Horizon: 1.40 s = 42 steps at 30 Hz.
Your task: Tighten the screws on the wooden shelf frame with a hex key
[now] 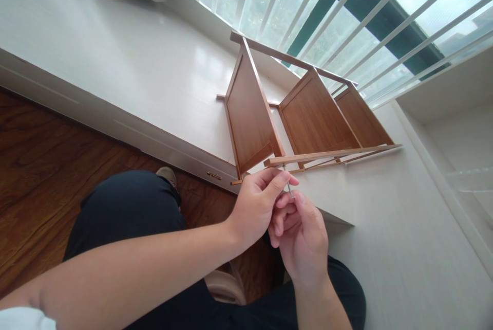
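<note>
Showing a small metal screw (288, 186) pinched between two hands beneath the near rail of a wooden shelf rack (308, 119) that lies on its side on a white surface (154, 78). The left hand (256, 206) is closed around the screw from the left, its thumb and forefinger meeting at the shaft; the right hand (302, 235) is curled just below and to the right, its fingertips touching the lower end of the same screw, so that the two hands press together. The screw's long axis runs nearly upright in the view, its upper end touching the underside of the rail (331, 155), which runs across from left to right, roughly at right angles to the screw. The rack thus lies directly ahead of and above the hands, with its three brown panels sloping away toward the barred window (346, 6). Both hands are equally near the rail; the left one sits slightly higher. Dark trouser legs (127, 212) and a wooden floor (38, 176) fill the lower left.
</note>
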### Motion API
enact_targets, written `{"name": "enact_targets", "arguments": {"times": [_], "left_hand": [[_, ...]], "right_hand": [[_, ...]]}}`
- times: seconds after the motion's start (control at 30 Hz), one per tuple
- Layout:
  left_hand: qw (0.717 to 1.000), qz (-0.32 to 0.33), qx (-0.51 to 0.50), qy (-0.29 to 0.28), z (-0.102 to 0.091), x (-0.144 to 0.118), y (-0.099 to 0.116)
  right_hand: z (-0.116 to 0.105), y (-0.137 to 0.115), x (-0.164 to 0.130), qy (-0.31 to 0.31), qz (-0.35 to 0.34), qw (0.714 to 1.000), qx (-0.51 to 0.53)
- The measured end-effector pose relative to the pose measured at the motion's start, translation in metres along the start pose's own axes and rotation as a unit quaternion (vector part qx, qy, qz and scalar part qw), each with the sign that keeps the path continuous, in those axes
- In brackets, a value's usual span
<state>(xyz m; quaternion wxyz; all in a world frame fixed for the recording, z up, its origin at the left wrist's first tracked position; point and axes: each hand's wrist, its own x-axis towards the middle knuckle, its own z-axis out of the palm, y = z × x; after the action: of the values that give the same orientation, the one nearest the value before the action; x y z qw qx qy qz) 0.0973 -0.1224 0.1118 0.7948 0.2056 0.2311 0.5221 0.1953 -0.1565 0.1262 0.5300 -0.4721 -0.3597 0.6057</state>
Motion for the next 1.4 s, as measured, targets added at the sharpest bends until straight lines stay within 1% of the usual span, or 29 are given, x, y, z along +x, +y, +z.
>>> {"name": "enact_targets", "arguments": {"times": [0.27, 0.33, 0.43, 0.53, 0.67, 0.77, 0.83, 0.93, 1.13, 1.3, 1.4], "left_hand": [[1.000, 0.002, 0.015, 0.004, 0.000, 0.000, -0.003], [1.000, 0.007, 0.018, 0.006, 0.000, 0.001, -0.003], [1.000, 0.019, 0.012, 0.008, 0.002, 0.002, -0.003], [0.999, 0.033, -0.001, 0.008, 0.004, 0.003, -0.002], [0.999, 0.050, 0.011, 0.012, 0.003, 0.004, -0.001], [0.997, 0.065, 0.033, 0.024, 0.001, 0.004, -0.001], [0.996, 0.069, 0.038, 0.031, 0.001, 0.004, -0.001], [0.997, 0.064, 0.035, 0.033, 0.002, 0.004, 0.000], [0.996, 0.068, 0.040, 0.033, 0.002, 0.003, 0.001], [0.997, 0.070, 0.030, 0.028, 0.002, 0.004, 0.001], [0.997, 0.072, 0.028, 0.025, 0.002, 0.004, 0.001]], "right_hand": [[-0.003, 0.002, 0.001, 0.008, -0.016, 1.000, -0.022], [-0.006, 0.004, 0.001, 0.017, -0.034, 0.998, -0.046], [-0.010, 0.005, 0.002, 0.043, -0.085, 0.989, -0.111], [-0.010, 0.003, 0.003, 0.068, -0.155, 0.964, -0.204], [-0.003, -0.002, 0.001, 0.104, -0.239, 0.905, -0.336], [0.001, -0.004, -0.003, 0.124, -0.275, 0.863, -0.405], [0.001, -0.003, -0.005, 0.124, -0.290, 0.843, -0.435], [-0.005, -0.003, -0.005, 0.116, -0.307, 0.823, -0.464], [-0.019, 0.000, -0.001, 0.062, -0.354, 0.785, -0.505], [-0.024, 0.006, 0.001, 0.071, -0.381, 0.761, -0.520], [-0.025, 0.008, 0.002, 0.075, -0.385, 0.760, -0.518]]}}
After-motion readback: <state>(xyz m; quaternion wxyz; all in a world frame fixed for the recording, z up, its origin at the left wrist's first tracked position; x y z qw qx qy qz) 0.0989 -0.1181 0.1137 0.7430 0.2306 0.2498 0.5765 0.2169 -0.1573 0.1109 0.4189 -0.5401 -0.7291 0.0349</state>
